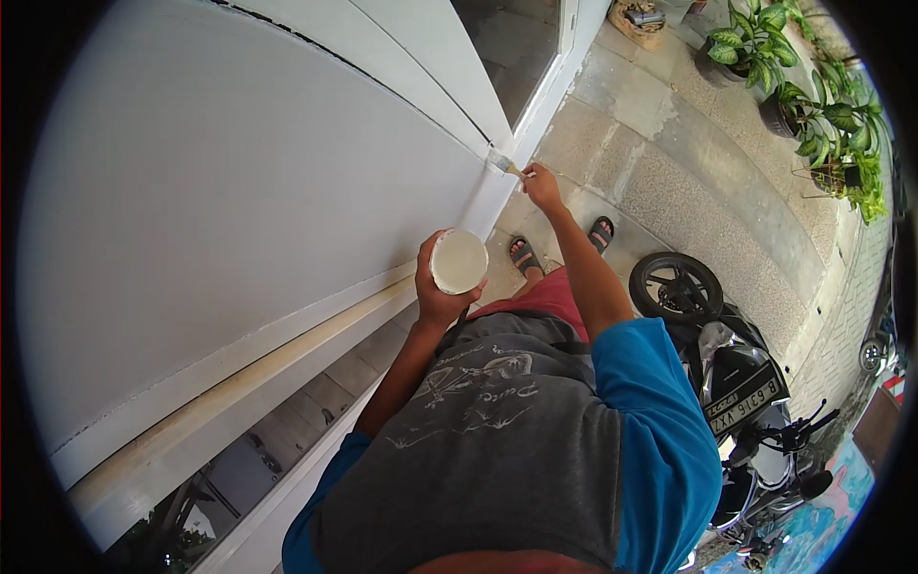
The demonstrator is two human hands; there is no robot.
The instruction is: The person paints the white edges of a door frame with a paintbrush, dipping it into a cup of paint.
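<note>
My left hand point(441, 298) is wrapped round a tub of white paint point(459, 262), held in front of my chest with its round top facing up. Out ahead, my right hand point(541, 187) grips the handle of a paintbrush point(512, 169). The brush's pale bristles touch, or come very close to, the white frame point(497, 161) at the corner of the wall panel. A large pale grey panel point(249, 163) fills the left side, with white trim along its edge.
A window pane point(507, 48) is set in the white frame ahead. On the right, a parked motorcycle point(746, 383) stands close to my side. Several potted plants point(755, 48) line the far right of the tiled floor point(622, 115). A basket-like container point(639, 21) sits at the top.
</note>
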